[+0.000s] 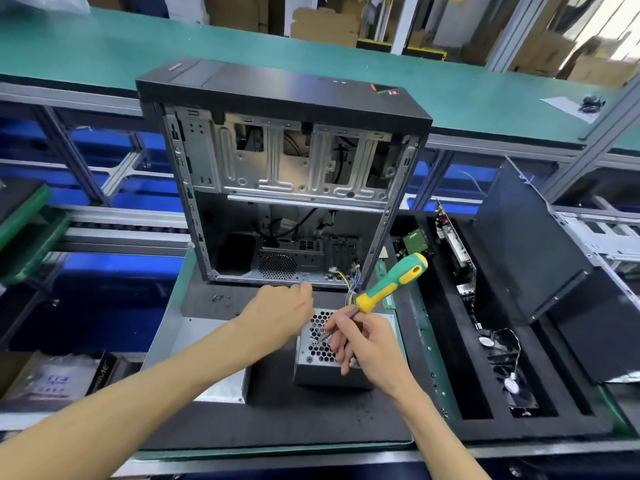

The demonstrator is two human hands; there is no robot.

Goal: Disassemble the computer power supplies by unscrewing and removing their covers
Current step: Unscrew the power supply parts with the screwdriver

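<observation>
Our right hand (367, 344) comes in from the lower right with the wrist bent inward, its thumb and fingers pinching the metal shaft of the screwdriver (388, 289); the green-and-yellow handle tilts up and away to the right while the tip points down at the honeycomb grille of the power supply (322, 355). Our left hand (280, 313) reaches forward on a long diagonal forearm, palm down, fingers curled together at their tips just past the far edge of the power supply; we cannot tell whether they pinch anything. The power supply, a small grey metal box, sits on the black foam mat (294, 417) covering the surface, its grille facing up and a bundle of coloured wires (351, 289) leaving its far side. Just beyond stands the open computer case (277, 174), emptied, with a few loose screws (218, 298) on the mat before it. To the right, a foam tray (450, 341) with long slots holds circuit boards and fans
</observation>
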